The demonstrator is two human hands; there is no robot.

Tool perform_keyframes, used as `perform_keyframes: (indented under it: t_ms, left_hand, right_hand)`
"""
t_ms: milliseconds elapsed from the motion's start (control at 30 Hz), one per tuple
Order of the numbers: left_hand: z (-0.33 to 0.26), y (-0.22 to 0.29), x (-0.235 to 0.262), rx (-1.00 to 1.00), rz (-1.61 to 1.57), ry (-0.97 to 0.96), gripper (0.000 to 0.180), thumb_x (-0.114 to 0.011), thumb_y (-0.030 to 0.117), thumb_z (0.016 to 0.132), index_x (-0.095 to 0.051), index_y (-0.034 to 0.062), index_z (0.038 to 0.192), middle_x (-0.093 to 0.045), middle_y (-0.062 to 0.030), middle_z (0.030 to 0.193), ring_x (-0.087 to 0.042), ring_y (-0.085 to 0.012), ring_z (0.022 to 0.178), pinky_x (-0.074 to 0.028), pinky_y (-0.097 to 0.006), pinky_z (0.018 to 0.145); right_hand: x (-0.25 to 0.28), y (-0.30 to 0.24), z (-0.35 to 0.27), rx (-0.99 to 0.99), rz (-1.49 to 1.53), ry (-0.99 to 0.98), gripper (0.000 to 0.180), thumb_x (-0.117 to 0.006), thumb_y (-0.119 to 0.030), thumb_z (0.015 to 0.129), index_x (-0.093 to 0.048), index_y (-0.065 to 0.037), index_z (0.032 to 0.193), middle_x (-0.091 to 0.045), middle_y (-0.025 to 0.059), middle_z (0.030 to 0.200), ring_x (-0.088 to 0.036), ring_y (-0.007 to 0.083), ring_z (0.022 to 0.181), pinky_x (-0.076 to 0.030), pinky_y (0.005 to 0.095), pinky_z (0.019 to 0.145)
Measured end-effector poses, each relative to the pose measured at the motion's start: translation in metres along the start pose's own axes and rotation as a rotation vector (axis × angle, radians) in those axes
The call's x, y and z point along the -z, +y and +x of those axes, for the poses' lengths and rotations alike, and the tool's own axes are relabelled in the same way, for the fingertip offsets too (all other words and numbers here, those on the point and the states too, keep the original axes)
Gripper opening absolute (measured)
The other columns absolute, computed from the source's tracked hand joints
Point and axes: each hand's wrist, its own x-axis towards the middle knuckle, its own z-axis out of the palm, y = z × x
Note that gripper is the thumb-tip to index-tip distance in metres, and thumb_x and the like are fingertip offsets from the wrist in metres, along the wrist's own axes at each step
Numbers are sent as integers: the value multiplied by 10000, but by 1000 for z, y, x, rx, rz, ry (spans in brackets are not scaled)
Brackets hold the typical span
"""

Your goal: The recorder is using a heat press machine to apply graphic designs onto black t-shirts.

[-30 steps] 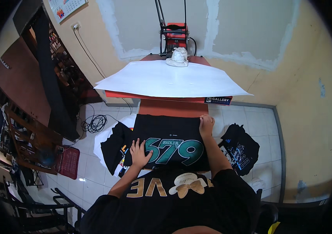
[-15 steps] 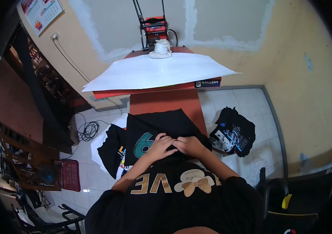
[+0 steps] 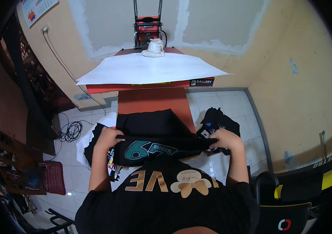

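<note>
A black shirt [image 3: 142, 124] with a green print lies at the centre of the frame, over the near part of a reddish-brown tabletop [image 3: 154, 101]. The left hand [image 3: 109, 137] grips one end of a fold in it, and the right hand [image 3: 228, 139] the other; the fold runs taut between them. Just beside, at centre left, are dark clothes [image 3: 94, 142] and a white cloth [image 3: 83, 145]; at centre right lies a dark printed garment [image 3: 230, 124]. Beyond, at upper centre, a white sheet [image 3: 150, 70] covers a red-edged press [image 3: 107, 88]. A coiled cable [image 3: 70, 130] lies on the floor, left.
</note>
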Motion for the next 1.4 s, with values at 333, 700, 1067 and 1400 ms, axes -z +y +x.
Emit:
perform_keyframes:
  t_ms: [333,700,1067,1400]
  left_hand:
    - [-88,-32,55,440,-92,209,219,-786,164,600,-687,89,780,-652,-64,778,-595,-261,801,-371,-392,793]
    - [-175,-53,53,-113,-1193,135,228,-778,129,713,-591,4,677,-577,-13,635,-550,-99,625,-419,-257,566]
    - [107,-149,52,214,-1214,794,411,-540,275,938,-386,88,1270,-583,-85,1070,-618,-198,823,-520,-300,644]
    - [59,-139,-114,873,-1019,220,801,-625,502,808,-363,-32,1345,-466,-198,1324,-455,-312,1211,-386,-378,977]
  right_hand:
    - [9,56,-13,16,278,88,318,-799,-167,673,-546,19,727,-541,59,730,-474,140,661,-400,310,605]
    - [10,92,-40,679,1092,106,330,-859,-131,552,-600,36,669,-592,112,627,-551,221,567,-434,385,611]
    - [47,243,306,244,1107,716,260,-520,-89,849,-595,-32,1092,-662,115,886,-641,241,804,-519,344,709]
    - [-131,177,271,-194,426,810,515,-623,-393,834,-549,36,1109,-632,240,957,-609,401,908,-482,436,780]
